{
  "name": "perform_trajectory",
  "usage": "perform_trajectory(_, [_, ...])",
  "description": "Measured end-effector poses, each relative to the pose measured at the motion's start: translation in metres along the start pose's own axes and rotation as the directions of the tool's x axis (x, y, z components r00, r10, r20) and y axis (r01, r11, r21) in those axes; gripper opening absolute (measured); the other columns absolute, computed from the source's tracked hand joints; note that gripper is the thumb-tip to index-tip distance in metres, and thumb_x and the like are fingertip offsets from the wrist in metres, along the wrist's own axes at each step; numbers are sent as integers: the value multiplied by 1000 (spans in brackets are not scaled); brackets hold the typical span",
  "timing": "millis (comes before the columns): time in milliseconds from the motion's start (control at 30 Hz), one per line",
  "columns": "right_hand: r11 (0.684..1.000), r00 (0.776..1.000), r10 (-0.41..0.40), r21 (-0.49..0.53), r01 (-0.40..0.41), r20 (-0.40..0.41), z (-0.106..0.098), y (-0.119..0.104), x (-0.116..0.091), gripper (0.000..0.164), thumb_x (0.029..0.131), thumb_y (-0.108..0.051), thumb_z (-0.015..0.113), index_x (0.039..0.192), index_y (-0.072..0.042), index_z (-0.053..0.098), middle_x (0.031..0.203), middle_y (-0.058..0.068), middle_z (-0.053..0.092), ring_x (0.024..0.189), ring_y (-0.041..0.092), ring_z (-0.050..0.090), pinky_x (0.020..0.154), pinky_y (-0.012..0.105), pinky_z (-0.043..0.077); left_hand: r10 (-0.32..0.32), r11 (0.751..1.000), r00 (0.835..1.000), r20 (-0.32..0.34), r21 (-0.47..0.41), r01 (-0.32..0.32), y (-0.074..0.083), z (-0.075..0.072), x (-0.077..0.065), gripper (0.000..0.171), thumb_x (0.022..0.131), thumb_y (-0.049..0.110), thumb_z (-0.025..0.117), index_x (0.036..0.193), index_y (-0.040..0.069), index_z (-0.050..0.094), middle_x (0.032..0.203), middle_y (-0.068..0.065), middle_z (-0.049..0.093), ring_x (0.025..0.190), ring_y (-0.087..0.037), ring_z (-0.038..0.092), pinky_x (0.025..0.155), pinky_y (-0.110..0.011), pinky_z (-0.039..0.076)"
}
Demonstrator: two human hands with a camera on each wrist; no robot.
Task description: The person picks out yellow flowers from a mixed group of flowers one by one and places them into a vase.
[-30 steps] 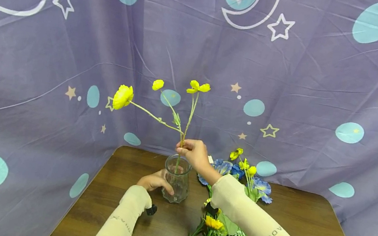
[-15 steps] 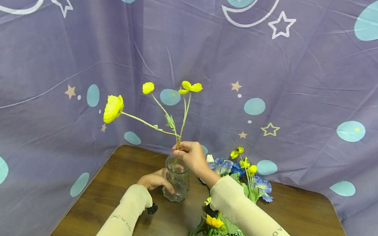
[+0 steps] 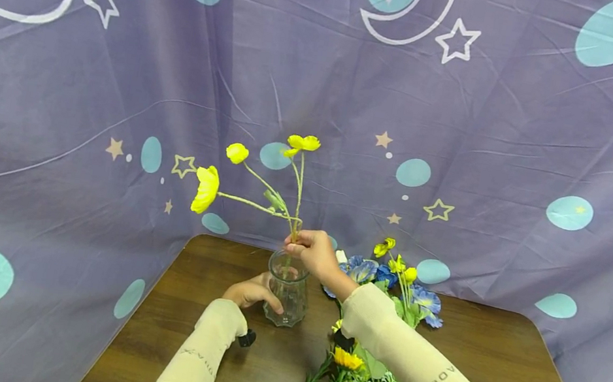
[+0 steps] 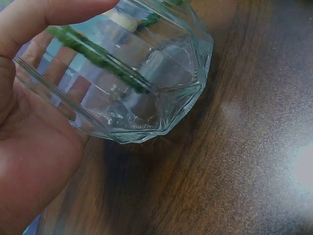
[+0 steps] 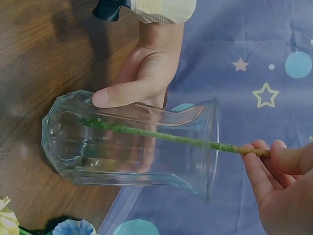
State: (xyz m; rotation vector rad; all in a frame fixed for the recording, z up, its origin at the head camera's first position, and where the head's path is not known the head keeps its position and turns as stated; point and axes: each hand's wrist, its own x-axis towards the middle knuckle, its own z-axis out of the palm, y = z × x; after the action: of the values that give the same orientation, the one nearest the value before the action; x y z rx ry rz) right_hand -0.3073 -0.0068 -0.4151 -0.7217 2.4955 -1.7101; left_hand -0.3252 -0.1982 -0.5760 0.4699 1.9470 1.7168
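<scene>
A clear glass vase (image 3: 290, 297) with a flared rim and faceted base stands upright on the table. My left hand (image 3: 252, 292) grips its left side, thumb in front and fingers wrapped behind the glass. Just above the rim, my right hand (image 3: 315, 252) pinches the stem of a yellow flower (image 3: 205, 190) that branches into several blooms leaning left and up. The lower green stem (image 5: 161, 135) runs down inside the vase, as the right wrist view shows. Seen from the left wrist, the stem's end (image 4: 132, 81) is close to the glass bottom.
Right of the vase lies a pile of flowers: blue blooms (image 3: 362, 271), yellow buds (image 3: 397, 266), an orange-yellow flower (image 3: 348, 359) and green stems. My right forearm passes over part of it. A purple patterned curtain (image 3: 497, 147) hangs behind the wooden table (image 3: 493, 371).
The yellow flower has moved lower into the vase with my right hand slightly down. Its large bloom swung left, then back right. My left hand stays on the vase.
</scene>
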Motion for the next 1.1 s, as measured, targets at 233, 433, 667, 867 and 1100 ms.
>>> perform_trajectory(233, [995, 997, 74, 63, -74, 0, 3, 7, 2, 11, 91, 9, 65, 99, 14, 72, 98, 28, 75, 94, 37, 75, 81, 32, 63, 22, 1000, 1000, -7, 6, -22, -4, -2, 3, 100, 67, -9, 78, 155, 4, 34, 148, -13, 53, 127, -21, 55, 111, -39, 44])
perform_trajectory(433, [989, 993, 118, 83, -119, 17, 4, 9, 2, 15, 93, 8, 63, 104, 15, 70, 102, 29, 74, 98, 40, 74, 87, 43, 61, 8, 1000, 1000, -14, 6, -8, -5, -2, 3, 101, 66, -8, 79, 156, 6, 33, 150, -14, 52, 130, -25, 54, 112, -40, 43])
perform_trajectory(667, [989, 993, 117, 91, -118, 15, 5, 6, 3, 15, 93, 8, 63, 105, 16, 70, 103, 32, 73, 100, 44, 72, 88, 46, 61, 24, 1000, 1000, 4, 10, -24, 0, -1, 1, 98, 68, -7, 78, 154, 4, 34, 144, -10, 57, 130, -29, 55, 108, -36, 46])
perform_trajectory(867, [991, 994, 111, 77, -109, -11, 9, 11, 7, 13, 92, 7, 66, 100, 12, 73, 96, 27, 75, 94, 38, 75, 80, 37, 63, 41, 999, 999, 3, 0, -41, -2, -1, 2, 96, 66, -8, 78, 153, 2, 37, 140, -7, 60, 126, -26, 57, 104, -32, 48])
perform_trajectory(1100, [996, 996, 85, 33, -84, -15, 12, 14, 9, 13, 92, 1, 69, 100, 9, 75, 94, 25, 76, 92, 39, 75, 76, 34, 64, 40, 999, 999, -7, 7, -40, -2, 0, 2, 94, 66, -9, 78, 151, 3, 39, 142, -8, 58, 126, -24, 56, 106, -34, 47])
